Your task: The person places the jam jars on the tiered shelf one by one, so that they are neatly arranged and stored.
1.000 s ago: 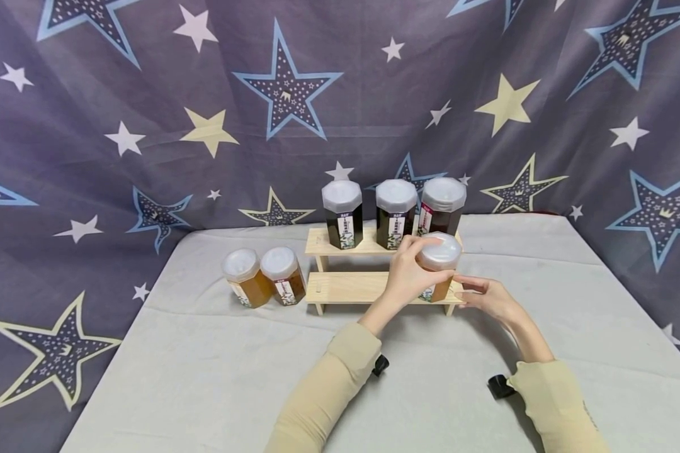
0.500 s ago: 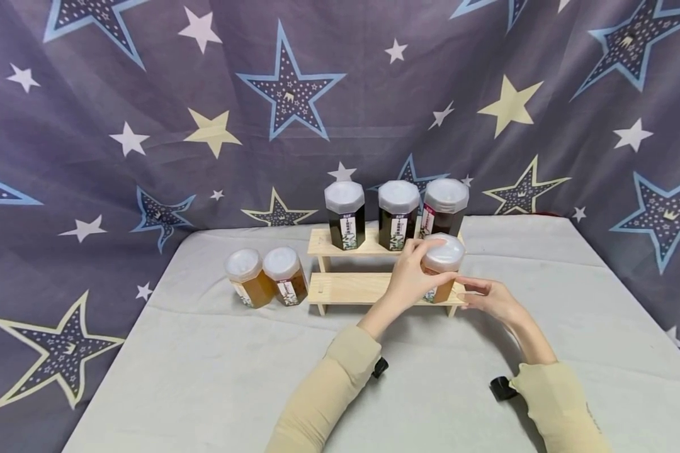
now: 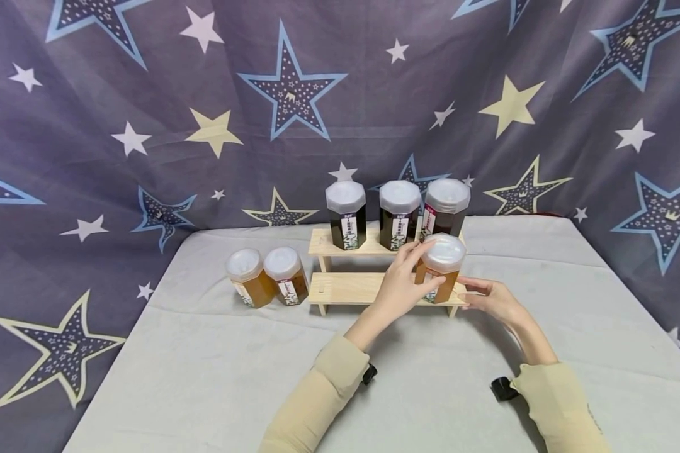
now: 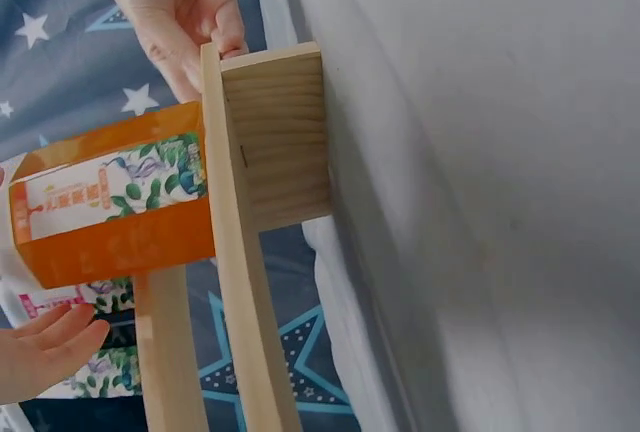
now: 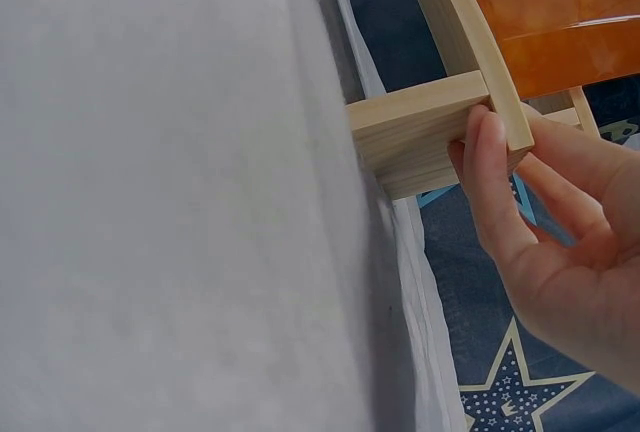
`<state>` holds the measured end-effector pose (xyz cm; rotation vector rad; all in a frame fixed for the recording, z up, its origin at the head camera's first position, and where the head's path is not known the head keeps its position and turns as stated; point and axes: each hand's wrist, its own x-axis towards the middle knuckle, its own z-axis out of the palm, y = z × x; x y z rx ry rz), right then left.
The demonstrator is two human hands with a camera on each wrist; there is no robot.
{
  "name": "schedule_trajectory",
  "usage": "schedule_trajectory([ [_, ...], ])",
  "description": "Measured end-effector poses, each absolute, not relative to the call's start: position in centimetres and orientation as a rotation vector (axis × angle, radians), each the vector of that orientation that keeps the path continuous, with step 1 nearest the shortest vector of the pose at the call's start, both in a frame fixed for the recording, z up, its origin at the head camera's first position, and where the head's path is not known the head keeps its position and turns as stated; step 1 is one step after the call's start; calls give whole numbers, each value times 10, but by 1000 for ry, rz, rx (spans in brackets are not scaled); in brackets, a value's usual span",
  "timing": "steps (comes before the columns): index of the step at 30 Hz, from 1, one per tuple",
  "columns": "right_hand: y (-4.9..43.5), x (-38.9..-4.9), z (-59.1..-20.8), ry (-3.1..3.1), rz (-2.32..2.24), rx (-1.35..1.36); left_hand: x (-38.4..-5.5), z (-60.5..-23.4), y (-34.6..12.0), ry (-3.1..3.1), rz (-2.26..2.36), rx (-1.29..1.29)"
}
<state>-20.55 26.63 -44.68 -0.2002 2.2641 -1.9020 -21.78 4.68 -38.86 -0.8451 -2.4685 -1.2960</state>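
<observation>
An amber jar [image 3: 449, 286] with a frosted lid stands upright at the right end of the lower step of a two-step wooden display stand [image 3: 345, 288]. My left hand [image 3: 398, 283] is at the jar's left side, thumb in front and fingers spread near the lid. In the left wrist view, the fingers of the left hand [image 4: 55, 352] are straight and off the amber jar [image 4: 120, 242]. My right hand [image 5: 560, 242] pinches the right end of the lower step of the stand [image 5: 490, 62], thumb and fingers on opposite sides of the wood.
Three dark jars [image 3: 398, 217] with frosted lids stand on the upper step. Two more amber jars [image 3: 288, 286] sit on the grey-white tablecloth [image 3: 204, 365], left of the stand. Behind the table hangs a star-patterned curtain [image 3: 164, 113].
My left hand has loosened its hold on the amber jar and drawn slightly left and back. The jar stays on the lower step. My right hand keeps its place at the stand's end.
</observation>
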Motion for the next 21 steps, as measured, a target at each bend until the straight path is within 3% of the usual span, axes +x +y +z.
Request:
schedule_trajectory([
  [21,266,-206,-448,2236,-1913,-222,-200,-382,-11,-2504,-1204,-889],
])
